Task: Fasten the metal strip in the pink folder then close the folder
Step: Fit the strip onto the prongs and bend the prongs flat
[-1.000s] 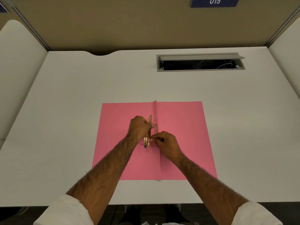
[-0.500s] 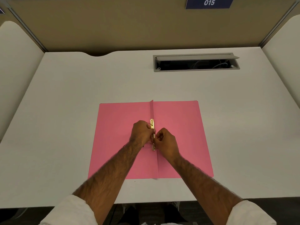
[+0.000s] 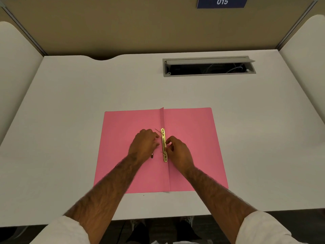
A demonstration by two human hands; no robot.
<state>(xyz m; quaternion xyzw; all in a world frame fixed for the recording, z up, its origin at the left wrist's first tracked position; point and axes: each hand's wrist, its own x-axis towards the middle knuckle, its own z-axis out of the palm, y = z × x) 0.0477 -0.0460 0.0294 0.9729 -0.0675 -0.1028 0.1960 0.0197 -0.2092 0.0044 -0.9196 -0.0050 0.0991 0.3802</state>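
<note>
The pink folder (image 3: 190, 138) lies open and flat on the white desk, its spine fold running toward me. A gold metal strip (image 3: 163, 145) lies along that fold, with thin prongs sticking out near its far and near ends. My left hand (image 3: 144, 147) rests just left of the strip, fingertips touching its upper part; a small gold piece (image 3: 152, 155) shows under its heel. My right hand (image 3: 177, 152) sits just right of the strip, with thumb and fingers pinched at its middle.
The white desk (image 3: 70, 120) has side panels left and right. A grey cable hatch (image 3: 209, 66) stands open at the back right. A blue sign "015" (image 3: 222, 2) hangs on the back wall.
The strip has been straightened onto the fold and lies flat. Both hands have parted slightly to either side of it, uncovering its full length.
</note>
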